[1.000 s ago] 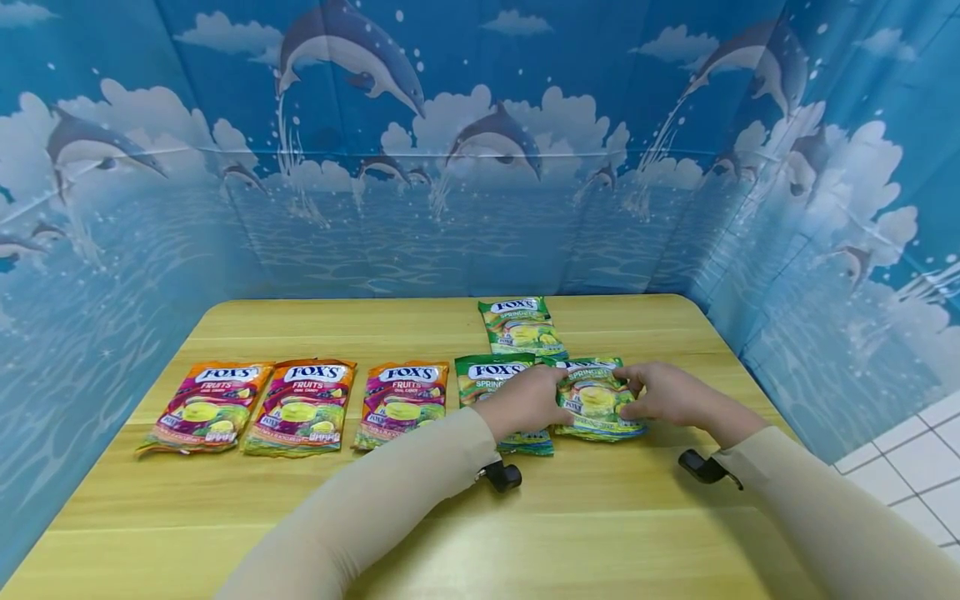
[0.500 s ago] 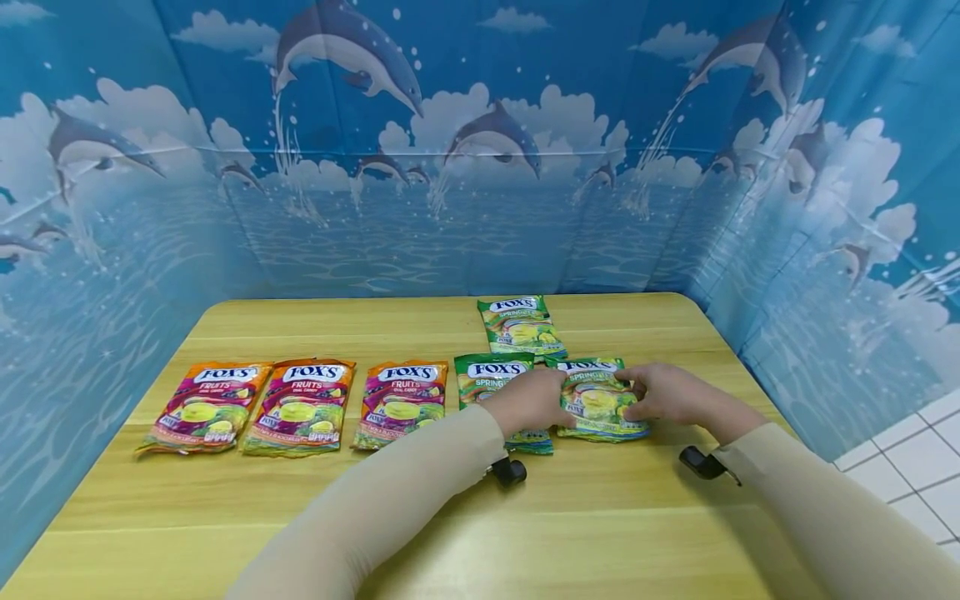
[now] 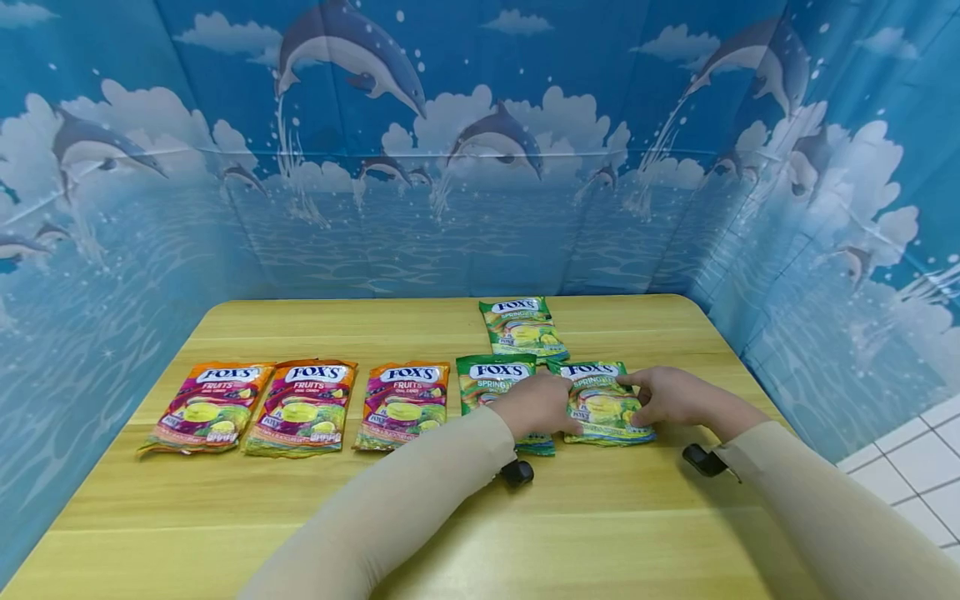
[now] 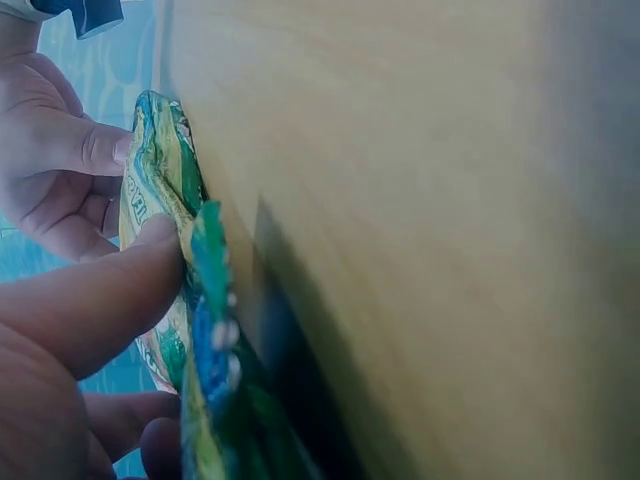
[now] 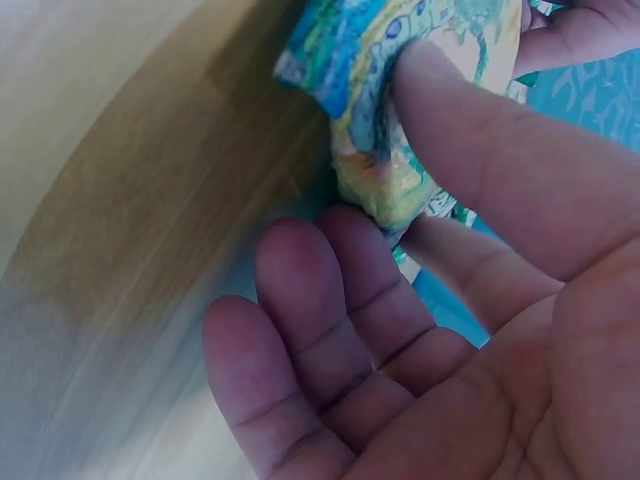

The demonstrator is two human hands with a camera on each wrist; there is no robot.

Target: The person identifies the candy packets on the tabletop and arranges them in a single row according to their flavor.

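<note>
A green candy bag (image 3: 598, 408) lies flat at the right end of the front row, between both hands. My left hand (image 3: 536, 406) holds its left side; in the left wrist view the thumb presses on the bag's face. On the opposite side, my right hand (image 3: 678, 398) grips the bag's right edge, its thumb on top in the right wrist view and other fingers by the edge. Partly hidden beneath the left hand and sleeve is a second green candy bag (image 3: 487, 375). Behind these two lies a third green candy bag (image 3: 522, 331).
Left of the green bags, three orange-purple candy bags (image 3: 210, 407) lie in the same row on the wooden table (image 3: 570, 533). A dolphin-print curtain (image 3: 480, 233) hangs behind the table and along its sides. White floor tiles (image 3: 922, 462) show at right.
The green candy bag between the hands has slid slightly to the right. My left hand has moved right with it; the right hand has barely shifted. The other bags stay in place.
</note>
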